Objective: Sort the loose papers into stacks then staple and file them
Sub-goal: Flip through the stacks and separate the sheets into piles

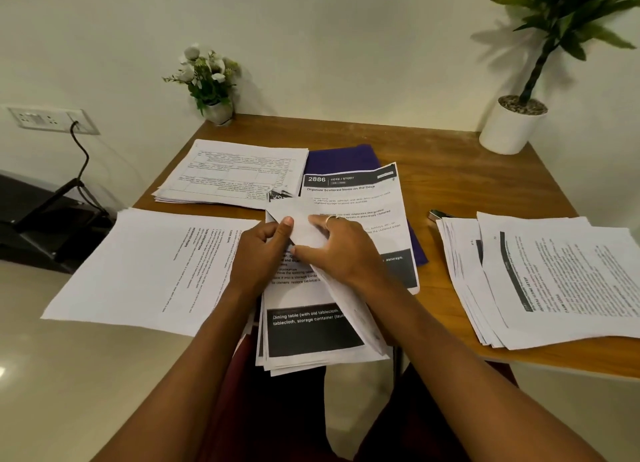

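White printed pages hang over the near edge of the wooden table (450, 170), where we look down on a stack (311, 337) whose top page carries a black panel. Above it the left hand (263, 253) pinches a corner of the lifted sheets (304, 226) between thumb and curled fingers. The right hand (343, 253), a ring on one finger, grips the same sheets from the other side and holds them raised off the stack.

To the left we see a sideways pile (145, 264) that juts past the table edge. To the right a fanned pile (561, 281) lies well apart from the hands, and a small metal object (439, 214) sits at its far corner, too hidden for us to name.

Beyond the hands a page headed "2886" (356, 194) lies across a purple folder (339, 160). Beside the folder rests a pile of ruled forms (235, 170).

At the back, against the pale wall, we find white flowers (207, 77) in a small pot on the left corner and a leafy plant in a white pot (512, 129) on the right. A wall socket (48, 119) with a black cable (81, 156) sits off to the left.
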A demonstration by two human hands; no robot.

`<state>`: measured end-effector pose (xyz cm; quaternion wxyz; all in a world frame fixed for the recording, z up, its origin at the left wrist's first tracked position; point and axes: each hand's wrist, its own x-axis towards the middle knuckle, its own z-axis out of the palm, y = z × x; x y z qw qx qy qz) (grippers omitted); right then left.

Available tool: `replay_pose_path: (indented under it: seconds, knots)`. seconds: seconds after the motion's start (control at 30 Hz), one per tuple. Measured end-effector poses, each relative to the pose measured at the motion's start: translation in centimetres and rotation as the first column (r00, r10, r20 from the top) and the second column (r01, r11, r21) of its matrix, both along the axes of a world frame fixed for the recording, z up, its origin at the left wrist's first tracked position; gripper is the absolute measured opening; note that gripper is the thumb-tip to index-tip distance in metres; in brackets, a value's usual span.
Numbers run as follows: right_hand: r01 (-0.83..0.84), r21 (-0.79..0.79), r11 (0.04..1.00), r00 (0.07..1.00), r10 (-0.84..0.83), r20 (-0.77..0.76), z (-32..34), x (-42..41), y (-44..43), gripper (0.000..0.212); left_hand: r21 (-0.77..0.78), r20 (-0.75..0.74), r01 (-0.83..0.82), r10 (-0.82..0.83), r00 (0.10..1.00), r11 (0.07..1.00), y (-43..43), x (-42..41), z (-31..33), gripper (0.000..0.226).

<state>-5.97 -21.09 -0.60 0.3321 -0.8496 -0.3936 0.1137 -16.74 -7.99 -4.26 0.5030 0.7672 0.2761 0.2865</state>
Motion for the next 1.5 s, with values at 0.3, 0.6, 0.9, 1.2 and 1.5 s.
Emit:
replay_pose_path:
  seconds: [0.3, 0.6, 0.9, 1.2, 1.5]
  knots:
    - [0.026, 0.104, 0.994, 0.983, -0.007, -0.184, 1.9, 0.2, 0.5, 0.045, 0.040, -0.070, 0.014, -0.012, 0.997, 0.999, 0.1, 0.4, -0.5, 0.041]
    - [0.085, 0.113, 0.990, 0.964, -0.053, -0.260, 0.8, 1.6, 0.8, 0.042, -0.086, 0.006, 0.067, -0.066, 0.998, 0.994, -1.0, 0.0, 1.2, 0.030]
    - [0.337, 0.241, 0.910, 0.749, -0.104, -0.654, -1.4, 3.6, -2.1, 0.015, -0.160, -0.035, 0.006, -0.012, 0.999, 0.987, -0.7, 0.4, -0.3, 0.018]
    - [0.372, 0.315, 0.873, 0.762, -0.093, -0.641, -1.9, 3.6, -2.1, 0.018, -0.144, -0.011, 0.012, -0.014, 1.000, 0.989, -0.8, 0.5, -0.4, 0.011]
    - [0.482, 0.606, 0.633, 0.775, 0.013, -0.631, -2.3, 2.8, -3.1, 0.023, -0.093, -0.027, -0.040, 0.038, 0.999, 0.995, -0.7, 0.7, -0.6, 0.013]
